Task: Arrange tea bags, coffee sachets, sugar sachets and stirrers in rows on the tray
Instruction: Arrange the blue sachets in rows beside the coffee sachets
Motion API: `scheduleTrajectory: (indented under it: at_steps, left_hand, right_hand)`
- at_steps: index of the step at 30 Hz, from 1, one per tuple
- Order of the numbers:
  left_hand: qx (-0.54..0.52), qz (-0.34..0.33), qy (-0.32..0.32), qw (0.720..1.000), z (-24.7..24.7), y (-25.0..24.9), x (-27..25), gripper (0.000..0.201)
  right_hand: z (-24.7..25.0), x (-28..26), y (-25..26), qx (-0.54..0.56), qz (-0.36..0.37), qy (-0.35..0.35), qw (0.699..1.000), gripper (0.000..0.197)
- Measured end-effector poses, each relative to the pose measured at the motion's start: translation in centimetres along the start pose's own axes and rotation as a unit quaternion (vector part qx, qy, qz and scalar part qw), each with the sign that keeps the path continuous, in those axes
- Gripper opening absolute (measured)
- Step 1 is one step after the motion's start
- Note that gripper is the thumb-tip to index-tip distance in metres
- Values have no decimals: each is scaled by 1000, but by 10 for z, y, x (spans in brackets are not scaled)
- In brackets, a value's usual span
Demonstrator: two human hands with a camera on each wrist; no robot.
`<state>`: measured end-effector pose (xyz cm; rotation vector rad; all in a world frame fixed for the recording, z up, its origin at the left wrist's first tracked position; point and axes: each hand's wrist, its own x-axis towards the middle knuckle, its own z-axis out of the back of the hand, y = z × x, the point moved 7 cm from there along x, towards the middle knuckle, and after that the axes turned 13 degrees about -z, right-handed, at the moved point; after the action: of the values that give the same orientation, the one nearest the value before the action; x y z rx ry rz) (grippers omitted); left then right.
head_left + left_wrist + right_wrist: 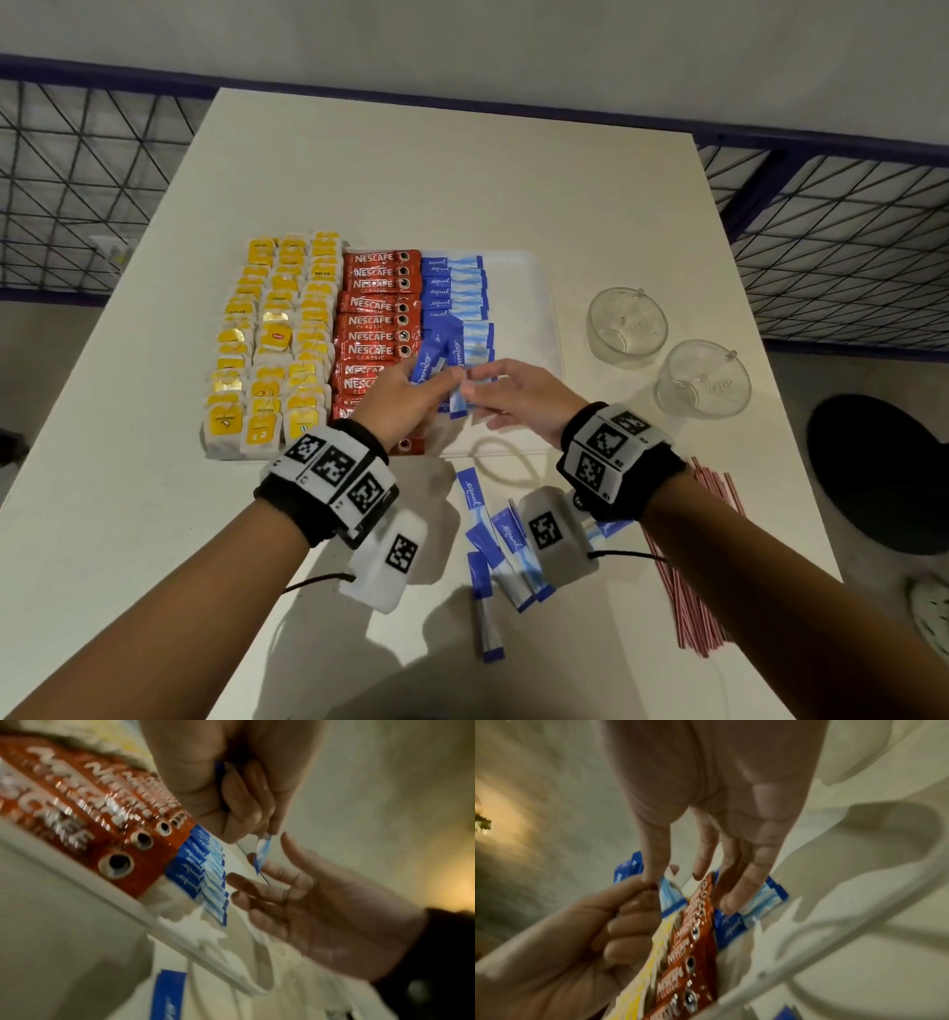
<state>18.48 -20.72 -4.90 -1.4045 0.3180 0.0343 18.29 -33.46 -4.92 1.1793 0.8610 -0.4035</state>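
now, by item:
table (pixel 318 169): pale, carrying everything listed.
tray (pixel 539 288): white, mid-table, its right strip bare.
tea bags (pixel 277 339): yellow and white, three columns on the left of the tray.
coffee sachets (pixel 377 321): red, one column just right of the tea bags, overlapping like shingles.
sugar sachets (pixel 452 288): blue, a column just right of the coffee, neat at the far end, looser near the hands.
left hand (pixel 411 406): over the near end of the coffee column, fingers curled round a few blue sachets (pixel 429 362) fanned up and tilted.
right hand (pixel 518 395): facing the left one above the tray's near part; thumb and forefinger pinch the end of one of those blue sachets, the other fingers spread and loose. the right wrist view shows its thumb tip meeting the left forefinger at the sachet's pale end (pixel 670 890).
loose sugar (pixel 500 545): a scatter of blue sachets on the table near the tray's front edge, between the forearms, some crossing each other.
stirrers (pixel 693 580): red and white bundle on the table to the right, partly under the right forearm, off the tray.
glass cups (pixel 626 326): two, clear, right of the tray, close together.
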Motion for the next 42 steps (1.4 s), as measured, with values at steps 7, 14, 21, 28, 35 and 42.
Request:
scheduleTrajectory:
  at_steps: [7,14,21,28,35,42]
  left_hand:
    - [-116,58,-46,990,6,13,-6,28]
    - [145,39,-81,985,31,19,-10,30]
    - [349,-23,-6,937,20,18,-6,20]
    - [448,-28,87,890,-2,18,0,27]
    - [518,-34,127,845,-11,20,6,26]
    - [498,-26,134,857,-10,21,6,28]
  right_hand:
    - [-12,0,-4,-13,-13,56,998,16]
    - [16,12,-16,-52,-13,-9,999,14]
    - [22,18,-36,-52,-78,-20,995,19]
    - [24,25,-32,-96,-83,-46,991,18]
    - [26,27,-32,-78,-88,-62,991,22]
    - [33,25,-28,-91,-70,-97,989,23]
